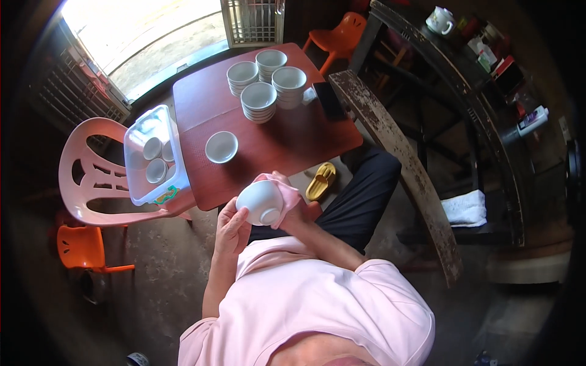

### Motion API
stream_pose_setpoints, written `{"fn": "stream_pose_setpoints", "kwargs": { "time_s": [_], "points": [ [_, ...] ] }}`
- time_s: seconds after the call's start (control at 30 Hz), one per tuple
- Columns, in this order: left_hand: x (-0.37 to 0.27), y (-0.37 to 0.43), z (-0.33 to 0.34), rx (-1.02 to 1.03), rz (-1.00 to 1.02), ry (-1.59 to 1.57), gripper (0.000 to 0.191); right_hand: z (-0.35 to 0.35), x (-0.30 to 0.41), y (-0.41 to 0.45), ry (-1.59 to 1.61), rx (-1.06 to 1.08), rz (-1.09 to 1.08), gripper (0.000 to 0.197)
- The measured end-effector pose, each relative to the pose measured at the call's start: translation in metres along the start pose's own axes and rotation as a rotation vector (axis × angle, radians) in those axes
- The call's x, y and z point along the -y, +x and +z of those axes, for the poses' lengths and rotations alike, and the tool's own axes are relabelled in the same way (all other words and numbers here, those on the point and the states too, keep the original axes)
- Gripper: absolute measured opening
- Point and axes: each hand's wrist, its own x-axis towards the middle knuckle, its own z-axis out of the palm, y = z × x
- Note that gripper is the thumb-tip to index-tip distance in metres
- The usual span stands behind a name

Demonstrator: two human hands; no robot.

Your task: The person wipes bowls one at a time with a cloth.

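Observation:
My left hand (232,225) grips the rim of a white bowl (260,202), which is tilted so that its foot faces me. At the bowl's right side my right hand (295,211) presses a pink cloth (286,196) against it. Beyond them a single white bowl (221,147) stands upright on the red-brown table (197,114). Several stacks of white bowls (258,103) are grouped at the table's far side. To the left, a clear plastic box (132,183) on a pink plastic chair (73,183) holds several white bowls or cups (156,170).
A black phone (328,99) lies at the table's right edge, beside a worn wooden bench (389,132). Orange chairs (80,247) stand at the lower left and beyond the table. A yellow slipper (321,181) is on the floor. A dark shelf at right carries a teapot (440,20).

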Motion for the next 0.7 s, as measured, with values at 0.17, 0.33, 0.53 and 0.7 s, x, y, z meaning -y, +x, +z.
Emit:
{"fn": "stream_pose_setpoints", "kwargs": {
  "time_s": [0.17, 0.33, 0.53, 0.7],
  "points": [
    [0.009, -0.006, -0.010, 0.091, -0.036, 0.355, 0.029, -0.001, 0.032, 0.024, -1.023, 0.402, -0.238, 0.023],
    [0.014, 0.011, 0.000, 0.018, -0.020, 0.110, 0.024, -0.032, -0.023, 0.025, 0.775, 0.229, 0.300, 0.032],
    [0.029, 0.012, -0.014, 0.075, -0.046, 0.360, 0.030, -0.018, 0.043, 0.022, -0.791, 0.180, -0.191, 0.018],
    [0.024, 0.025, 0.026, 0.044, 0.086, 0.110, 0.026, -0.031, -0.012, 0.016, 0.111, -0.127, -0.011, 0.028]
  ]
}}
